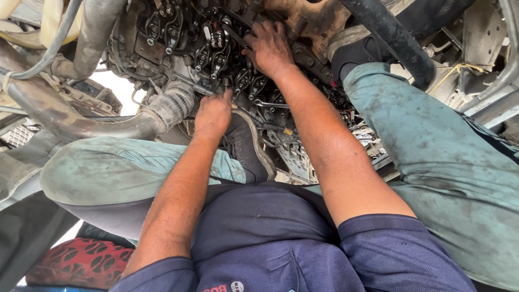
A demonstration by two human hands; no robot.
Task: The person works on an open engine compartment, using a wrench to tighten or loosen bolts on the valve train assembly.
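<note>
I look down onto an oily black engine top (178,38) with rows of rocker arms and springs. My left hand (212,114) is closed around a small metal tool or bolt at the engine's near edge, next to a ribbed hose. My right hand (268,47) reaches farther in and presses on the valve gear, gripping a slim metal tool whose end sticks out to the upper left. Both hands are greasy. A loose spanner (270,104) lies on the engine between my arms.
My legs in stained green trousers straddle the engine, with one black shoe (247,147) near the left hand and another (354,51) at upper right. A grey ribbed hose (170,105) and thick pipes (70,121) run on the left. A black hose (397,40) crosses at upper right.
</note>
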